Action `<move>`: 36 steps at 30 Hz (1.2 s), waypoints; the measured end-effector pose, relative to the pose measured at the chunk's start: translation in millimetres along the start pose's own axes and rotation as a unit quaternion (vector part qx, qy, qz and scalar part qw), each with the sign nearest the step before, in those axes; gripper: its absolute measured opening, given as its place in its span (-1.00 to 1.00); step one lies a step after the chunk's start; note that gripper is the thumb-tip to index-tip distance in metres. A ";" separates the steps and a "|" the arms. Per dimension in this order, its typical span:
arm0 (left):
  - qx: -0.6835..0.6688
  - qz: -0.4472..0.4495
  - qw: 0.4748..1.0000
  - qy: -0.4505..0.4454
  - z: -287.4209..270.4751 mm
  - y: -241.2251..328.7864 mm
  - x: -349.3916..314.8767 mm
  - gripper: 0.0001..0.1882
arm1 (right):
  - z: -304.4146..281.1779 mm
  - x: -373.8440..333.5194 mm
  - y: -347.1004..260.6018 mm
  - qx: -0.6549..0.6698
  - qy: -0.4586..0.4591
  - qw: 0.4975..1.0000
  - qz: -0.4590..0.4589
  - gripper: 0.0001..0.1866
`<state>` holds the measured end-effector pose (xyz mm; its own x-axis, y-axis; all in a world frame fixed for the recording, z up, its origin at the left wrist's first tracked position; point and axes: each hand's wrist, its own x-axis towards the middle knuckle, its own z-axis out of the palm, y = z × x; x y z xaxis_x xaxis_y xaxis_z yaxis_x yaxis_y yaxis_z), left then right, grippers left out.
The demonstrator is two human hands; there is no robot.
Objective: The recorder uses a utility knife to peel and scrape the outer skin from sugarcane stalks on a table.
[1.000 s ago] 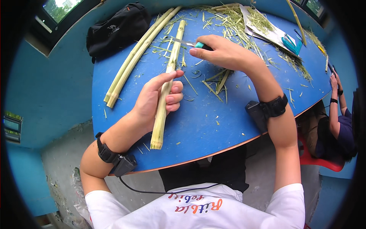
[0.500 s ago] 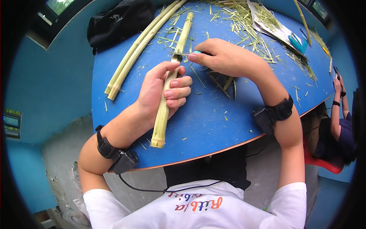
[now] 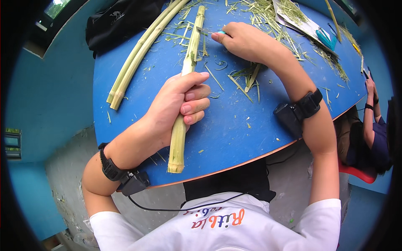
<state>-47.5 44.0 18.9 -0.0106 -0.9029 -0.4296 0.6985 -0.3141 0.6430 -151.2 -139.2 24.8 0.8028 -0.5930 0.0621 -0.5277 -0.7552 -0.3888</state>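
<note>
Black and soft-looking, a bag (image 3: 121, 27) lies at the upper left of the blue bench (image 3: 234, 125). Just right of it, two long pale-green stalks (image 3: 140, 54) lie side by side, slanting toward the far edge. Next comes the left hand (image 3: 182, 100), its fingers wrapped round a third stalk (image 3: 194, 44) — one end points back toward the person, the other juts out beyond the thumb, above the bench. The right hand (image 3: 247, 42) is curled about the teal handle of a knife (image 3: 207, 31), its blade at the third stalk's right side — whether it bites in is too small to tell. Below that hand sits a small heap of peelings (image 3: 251, 78); farther right, shavings (image 3: 268, 21) spread toward a white sheet (image 3: 312, 31) bearing a teal thing (image 3: 326, 38).
</note>
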 end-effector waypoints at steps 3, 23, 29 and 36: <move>-0.031 -0.015 0.999 -0.017 -4.0 3.2 3.1 -0.69 | -6.4 -10.9 -9.2 0.019 -0.034 0.999 -0.010 -0.45; 0.132 0.043 0.990 0.018 -2.9 3.8 -2.5 -0.82 | 6.6 -9.1 -22.4 -0.027 0.014 0.995 -0.094 -0.49; 0.135 0.044 0.989 0.037 0.5 8.3 -3.1 -0.85 | 8.4 -5.6 -24.6 -0.010 0.043 0.994 -0.099 -0.47; 0.194 0.023 0.981 0.019 3.9 2.0 -13.0 -0.86 | 13.7 26.5 13.0 -0.069 0.088 0.993 -0.022 -0.50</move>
<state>-48.7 53.9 28.2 0.0464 -0.9091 -0.4141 0.3725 -0.3689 0.8516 -133.0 -161.0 8.8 0.7714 -0.5890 0.2409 -0.5360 -0.8054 -0.2528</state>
